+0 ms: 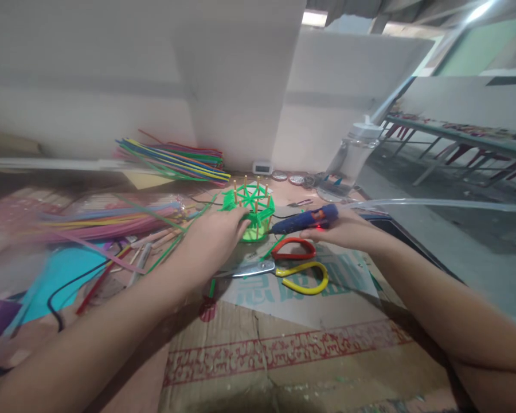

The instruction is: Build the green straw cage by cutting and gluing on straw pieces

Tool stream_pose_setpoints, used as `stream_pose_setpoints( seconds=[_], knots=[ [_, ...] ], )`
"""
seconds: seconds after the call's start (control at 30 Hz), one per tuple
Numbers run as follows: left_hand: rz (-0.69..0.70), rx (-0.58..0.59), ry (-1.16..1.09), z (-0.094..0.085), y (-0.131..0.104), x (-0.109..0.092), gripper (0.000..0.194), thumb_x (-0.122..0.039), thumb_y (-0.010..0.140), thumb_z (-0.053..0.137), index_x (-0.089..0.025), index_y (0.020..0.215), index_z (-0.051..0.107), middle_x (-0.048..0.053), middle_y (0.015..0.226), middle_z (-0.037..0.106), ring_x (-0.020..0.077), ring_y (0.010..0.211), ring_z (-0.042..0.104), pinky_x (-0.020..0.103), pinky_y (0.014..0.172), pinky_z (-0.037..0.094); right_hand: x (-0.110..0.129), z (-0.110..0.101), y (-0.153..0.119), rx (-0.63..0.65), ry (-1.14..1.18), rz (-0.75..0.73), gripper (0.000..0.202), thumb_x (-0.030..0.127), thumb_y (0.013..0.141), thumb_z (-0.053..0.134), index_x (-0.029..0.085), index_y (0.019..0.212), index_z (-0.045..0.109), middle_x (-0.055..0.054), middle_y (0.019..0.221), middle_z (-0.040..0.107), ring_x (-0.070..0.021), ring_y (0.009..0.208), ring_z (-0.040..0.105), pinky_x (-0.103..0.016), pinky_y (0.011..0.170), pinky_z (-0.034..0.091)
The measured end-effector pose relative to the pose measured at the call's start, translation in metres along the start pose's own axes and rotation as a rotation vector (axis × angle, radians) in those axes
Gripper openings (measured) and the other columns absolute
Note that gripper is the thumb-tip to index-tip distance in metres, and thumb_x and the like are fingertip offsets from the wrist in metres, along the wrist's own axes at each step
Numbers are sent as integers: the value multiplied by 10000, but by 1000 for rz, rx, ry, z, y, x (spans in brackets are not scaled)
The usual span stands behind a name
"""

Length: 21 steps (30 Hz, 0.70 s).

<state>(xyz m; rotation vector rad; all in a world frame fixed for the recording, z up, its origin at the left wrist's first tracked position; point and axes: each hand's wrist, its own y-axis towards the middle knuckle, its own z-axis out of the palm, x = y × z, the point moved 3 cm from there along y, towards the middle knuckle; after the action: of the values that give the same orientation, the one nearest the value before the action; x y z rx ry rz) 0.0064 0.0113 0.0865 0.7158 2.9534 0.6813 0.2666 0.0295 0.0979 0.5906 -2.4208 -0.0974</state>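
Observation:
A small round green frame (253, 198) with upright wooden sticks stands near the middle of the table. My left hand (217, 232) is closed on its left side, fingers gripping the green part. In my right hand (341, 229) is a blue glue gun (305, 220) with a small red light, its tip pointing left and touching or very near the frame's lower right edge. Scissors (264, 267) with one red and one yellow handle lie just in front, on a white sheet (292, 304) with green print.
Bundles of coloured pipe cleaners (176, 160) lie at the back left, with more (124, 221) beside my left arm. A clear bottle (348, 160) and a small white clock (262, 167) stand at the back. Light blue sheet (69, 275) lies left; cardboard (223, 332) lies in front.

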Motion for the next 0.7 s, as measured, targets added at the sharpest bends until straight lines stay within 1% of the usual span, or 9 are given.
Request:
stream_pose_setpoints(
  seconds=[0.1, 0.2, 0.27, 0.33, 0.4, 0.43, 0.5, 0.6, 0.7],
  knots=[
    [8, 9, -30, 0, 1, 1, 279, -328, 1010, 458, -217, 1169, 659, 81, 923, 768, 276, 814, 723, 323, 658, 453, -10, -10, -1, 37, 146, 53, 344, 523, 838, 653, 209, 709, 710, -32, 685, 718, -189, 639, 656, -305, 607, 538],
    [4, 35, -22, -5, 1, 0, 285, -315, 1016, 428, -210, 1145, 660, 84, 871, 757, 284, 798, 720, 325, 636, 446, -20, -23, 5, -110, 338, 18, 440, 567, 911, 525, 206, 721, 687, -58, 746, 729, -185, 650, 653, -303, 612, 530],
    [-35, 57, -21, -14, 0, -1, 306, -311, 1018, 401, -207, 1169, 646, 85, 822, 743, 288, 753, 714, 328, 606, 439, -27, -27, 14, -230, 363, 63, 444, 580, 921, 502, 204, 778, 692, -73, 818, 751, -197, 707, 684, -301, 646, 548],
    [-89, 68, -65, -25, 0, 0, 319, -289, 1011, 382, -211, 1203, 625, 82, 840, 741, 283, 718, 704, 331, 592, 445, -35, -27, 28, -287, 321, 144, 445, 583, 915, 517, 190, 820, 704, -94, 867, 765, -209, 756, 706, -292, 654, 559],
    [-106, 47, -149, -36, 0, 2, 312, -237, 982, 387, -211, 1173, 632, 82, 930, 746, 269, 760, 703, 332, 636, 477, -41, -22, 47, -262, 268, 214, 429, 560, 908, 555, 166, 879, 721, -120, 927, 773, -208, 791, 713, -272, 645, 561],
    [-86, 31, -196, -41, 1, 4, 308, -213, 960, 401, -207, 1148, 645, 80, 962, 745, 259, 800, 702, 329, 677, 495, -43, -18, 58, -230, 232, 235, 402, 529, 903, 581, 156, 919, 730, -126, 979, 773, -201, 815, 713, -259, 657, 561],
    [-53, 7, -284, -47, 3, 8, 310, -177, 916, 425, -197, 1097, 675, 72, 964, 746, 235, 840, 695, 318, 749, 515, -50, -9, 82, -231, 185, 250, 340, 461, 870, 656, 156, 999, 731, -113, 1024, 772, -186, 846, 708, -240, 684, 554],
    [-46, 24, -371, -47, 6, 17, 333, -171, 885, 438, -201, 1074, 710, 56, 943, 758, 212, 828, 693, 308, 765, 526, -64, 9, 114, -248, 129, 293, 313, 397, 832, 720, 124, 985, 727, -113, 962, 769, -201, 841, 698, -256, 705, 535],
    [-45, 52, -392, -43, 6, 24, 313, -203, 879, 475, -213, 1058, 733, 48, 960, 773, 217, 859, 701, 316, 784, 530, -75, 32, 138, -213, 74, 310, 264, 349, 845, 723, 119, 974, 723, -90, 883, 761, -191, 826, 680, -261, 746, 513]
  ],
)
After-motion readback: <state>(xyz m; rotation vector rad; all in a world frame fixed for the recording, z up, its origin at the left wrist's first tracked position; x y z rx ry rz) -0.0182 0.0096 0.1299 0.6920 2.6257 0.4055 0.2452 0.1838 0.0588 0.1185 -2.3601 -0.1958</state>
